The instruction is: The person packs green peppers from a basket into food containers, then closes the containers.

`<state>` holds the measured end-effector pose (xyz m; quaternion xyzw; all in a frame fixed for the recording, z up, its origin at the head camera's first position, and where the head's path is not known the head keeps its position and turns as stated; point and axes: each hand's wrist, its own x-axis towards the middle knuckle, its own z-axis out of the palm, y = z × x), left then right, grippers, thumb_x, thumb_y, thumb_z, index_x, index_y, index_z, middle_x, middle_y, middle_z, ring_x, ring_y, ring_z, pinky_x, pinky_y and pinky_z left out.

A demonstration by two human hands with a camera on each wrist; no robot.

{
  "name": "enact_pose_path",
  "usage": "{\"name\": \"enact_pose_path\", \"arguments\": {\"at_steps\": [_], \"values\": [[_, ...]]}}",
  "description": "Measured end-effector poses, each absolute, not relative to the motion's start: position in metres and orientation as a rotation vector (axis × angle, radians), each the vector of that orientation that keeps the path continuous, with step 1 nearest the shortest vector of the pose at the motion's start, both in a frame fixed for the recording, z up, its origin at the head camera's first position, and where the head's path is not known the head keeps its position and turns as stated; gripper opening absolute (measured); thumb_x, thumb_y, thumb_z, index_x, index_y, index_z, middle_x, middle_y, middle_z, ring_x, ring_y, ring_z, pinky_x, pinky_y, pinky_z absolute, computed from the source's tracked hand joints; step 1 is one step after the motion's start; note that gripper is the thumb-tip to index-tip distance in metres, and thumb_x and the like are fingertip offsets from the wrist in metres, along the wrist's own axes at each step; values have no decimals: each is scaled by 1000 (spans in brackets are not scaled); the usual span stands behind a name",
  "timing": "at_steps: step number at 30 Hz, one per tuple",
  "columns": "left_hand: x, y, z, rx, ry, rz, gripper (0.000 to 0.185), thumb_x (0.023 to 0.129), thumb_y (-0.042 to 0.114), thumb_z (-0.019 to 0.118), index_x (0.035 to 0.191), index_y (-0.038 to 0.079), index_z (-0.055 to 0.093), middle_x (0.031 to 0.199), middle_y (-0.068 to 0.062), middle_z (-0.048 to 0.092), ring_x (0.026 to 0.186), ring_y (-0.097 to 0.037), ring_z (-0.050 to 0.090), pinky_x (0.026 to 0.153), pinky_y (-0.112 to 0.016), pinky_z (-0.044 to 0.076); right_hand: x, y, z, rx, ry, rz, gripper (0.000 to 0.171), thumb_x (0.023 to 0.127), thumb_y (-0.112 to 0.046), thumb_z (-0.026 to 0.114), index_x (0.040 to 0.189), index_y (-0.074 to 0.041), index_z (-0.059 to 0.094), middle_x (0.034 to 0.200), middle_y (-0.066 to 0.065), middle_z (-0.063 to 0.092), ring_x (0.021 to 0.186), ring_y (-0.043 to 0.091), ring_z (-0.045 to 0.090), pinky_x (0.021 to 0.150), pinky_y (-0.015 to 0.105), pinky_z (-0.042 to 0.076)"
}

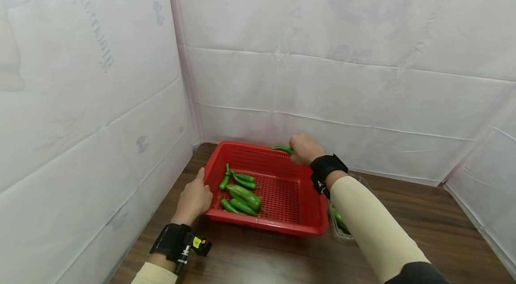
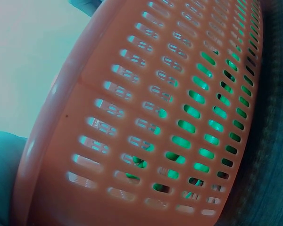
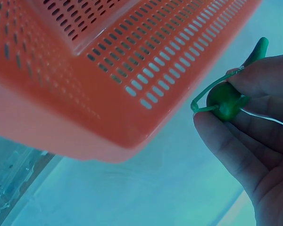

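Observation:
A red slotted basket (image 1: 282, 225) stands on the brown table and holds several green peppers (image 1: 243, 195) in its left half. My left hand (image 1: 195, 199) rests against the basket's left rim, fingers on its wall (image 2: 132, 141). My right hand (image 1: 303, 148) hovers over the basket's far right corner and pinches a green pepper (image 1: 283, 148). In the right wrist view the pepper (image 3: 225, 100) sits between my fingertips, stem end towards the camera, beside the basket's outer wall (image 3: 132, 70).
A clear plastic tray (image 1: 340, 223) with more green peppers lies just right of the basket, partly hidden by my right forearm. White sheeted walls close in at left and behind. The dark wooden table (image 1: 427, 225) stretches to the right and front.

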<state>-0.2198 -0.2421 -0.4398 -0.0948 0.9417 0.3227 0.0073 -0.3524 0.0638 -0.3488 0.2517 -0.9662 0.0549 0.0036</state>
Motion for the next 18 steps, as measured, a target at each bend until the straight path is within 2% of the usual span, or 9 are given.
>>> {"name": "enact_pose_path", "arguments": {"at_steps": [7,18], "values": [[-220,-245,-440,-280,2956,1008,68,105,10,46,165,-2,17,139,-36,60,112,-47,68,89,-59,55,-353,73,-348,794,-3013,138,40,73,8,62,57,-19,37,60,-4,32,59,14,31,54,27,28],[-221,-248,-440,-270,2957,1012,68,104,10,46,164,-3,18,140,-36,59,113,-45,67,92,-61,54,-350,92,-344,673,-3066,150,28,77,6,64,61,-13,53,61,-3,44,59,15,38,54,28,33]]}}
